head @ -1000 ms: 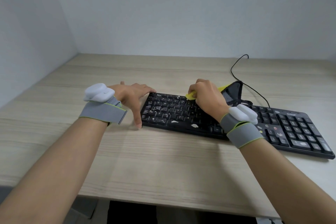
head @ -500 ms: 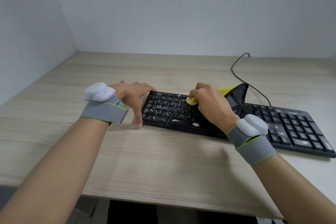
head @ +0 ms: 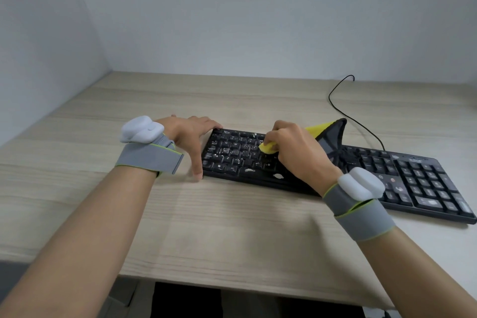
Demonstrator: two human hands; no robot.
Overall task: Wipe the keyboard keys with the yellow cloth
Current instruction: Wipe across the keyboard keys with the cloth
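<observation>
A black keyboard lies on the light wood-grain bench, set at a slant toward the bench's right edge, its right end running close to that edge and its left end near the middle of the bench. White smears and flecks dot the keys on the left half, with two larger white patches on the bottom row near the front rim. The number pad at the right end shows a few small pale spots as well.

The yellow cloth is bunched under the right hand, whose fingers curl down and pinch a small yellow wad against the keys in the middle of the letter block. Behind the hand the cloth rises in a peak: a strip of yellow on the upper fold, the rest dark grey with a black edge, draped over the keys behind the wrist.

The left hand rests at the keyboard's left end, fingers spread and fairly straight, fingertips laid over the far left corner and the thumb pointing down beside the near left corner. It clasps nothing.

Both wrists carry a grey strap with a white device on top. A thin black cable loops from the keyboard's back edge toward the bench's far right corner.
</observation>
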